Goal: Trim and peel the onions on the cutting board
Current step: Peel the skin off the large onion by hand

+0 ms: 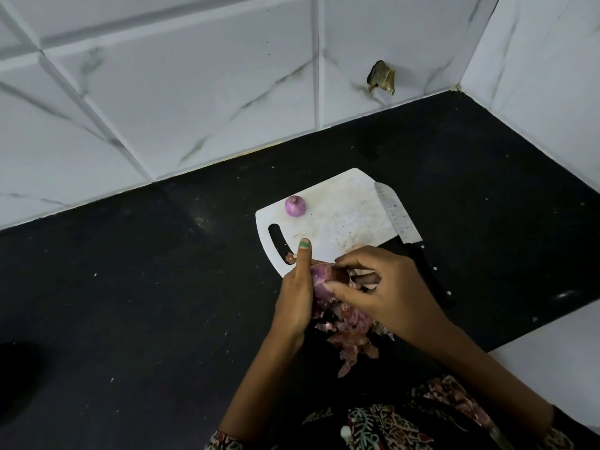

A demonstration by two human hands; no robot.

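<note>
Now peeling: our left hand (293, 295) cradles onion (321, 280) near cutting board's (344, 219) near edge, right hand (386, 287) pinches its skin — we should tear toward root, drop scraps on peel pile (350, 332). Peeled onion (295, 206) waits far left on board.

Left hand (297, 287) cups with thumb raised, while right hand (386, 287) curls fingers inward opposite it.
</note>
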